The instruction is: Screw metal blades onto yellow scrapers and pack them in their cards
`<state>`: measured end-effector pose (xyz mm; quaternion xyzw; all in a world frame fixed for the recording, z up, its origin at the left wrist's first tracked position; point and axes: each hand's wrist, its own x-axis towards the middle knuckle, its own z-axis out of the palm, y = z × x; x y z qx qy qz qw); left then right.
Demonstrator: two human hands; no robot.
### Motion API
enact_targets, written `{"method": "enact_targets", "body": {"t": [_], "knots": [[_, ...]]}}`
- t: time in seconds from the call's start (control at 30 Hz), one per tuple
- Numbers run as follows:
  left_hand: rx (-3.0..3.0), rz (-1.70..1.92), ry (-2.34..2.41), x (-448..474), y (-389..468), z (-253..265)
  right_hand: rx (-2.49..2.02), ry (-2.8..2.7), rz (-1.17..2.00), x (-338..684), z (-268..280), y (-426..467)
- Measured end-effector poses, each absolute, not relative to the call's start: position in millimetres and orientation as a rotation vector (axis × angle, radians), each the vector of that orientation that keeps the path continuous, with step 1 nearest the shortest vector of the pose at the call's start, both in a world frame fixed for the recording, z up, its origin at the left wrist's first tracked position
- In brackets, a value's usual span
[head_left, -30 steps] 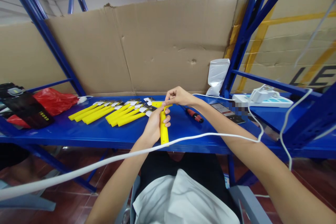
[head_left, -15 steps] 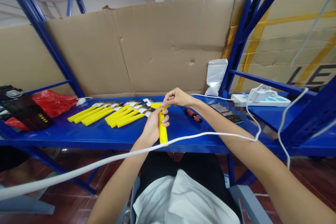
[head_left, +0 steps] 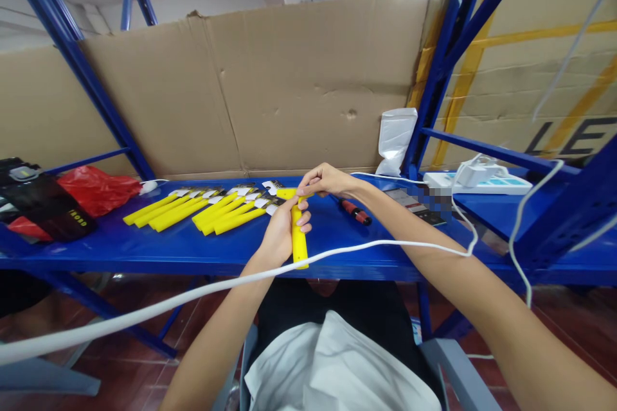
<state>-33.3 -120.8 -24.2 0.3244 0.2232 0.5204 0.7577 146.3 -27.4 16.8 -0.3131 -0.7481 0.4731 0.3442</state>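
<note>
My left hand (head_left: 283,226) is wrapped round a yellow handle (head_left: 299,247), which stands nearly upright at the front of the blue shelf. Over the handle's top end, the fingers of my right hand (head_left: 324,180) are pinched together against the left thumb. Whatever small part they hold is hidden. Just behind my hands lies another yellow piece (head_left: 285,193). To the left, several yellow handles (head_left: 226,213) with black-and-white tags lie in slanted rows. A red and black screwdriver (head_left: 355,212) rests under my right forearm.
A white cable (head_left: 193,295) crosses in front of my forearms. Black bottle (head_left: 45,205) and red plastic bag (head_left: 101,189) are at left. White power strip (head_left: 511,184), phone-like dark item (head_left: 431,217) and white pouch (head_left: 398,138) are at right. Cardboard (head_left: 313,90) backs the shelf (head_left: 168,250).
Almost nothing differs. Both hands keep the same grip at the handle, and the view has shifted very slightly.
</note>
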Motion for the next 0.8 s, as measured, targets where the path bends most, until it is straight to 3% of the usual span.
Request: {"method": "enact_targets", "body": {"t": [0.8], "knots": [[0.639,1.058,0.459,-33.7,-124.3,-19.0,-0.856,-1.937,1.388,151.8,19.3,-28.7]]}}
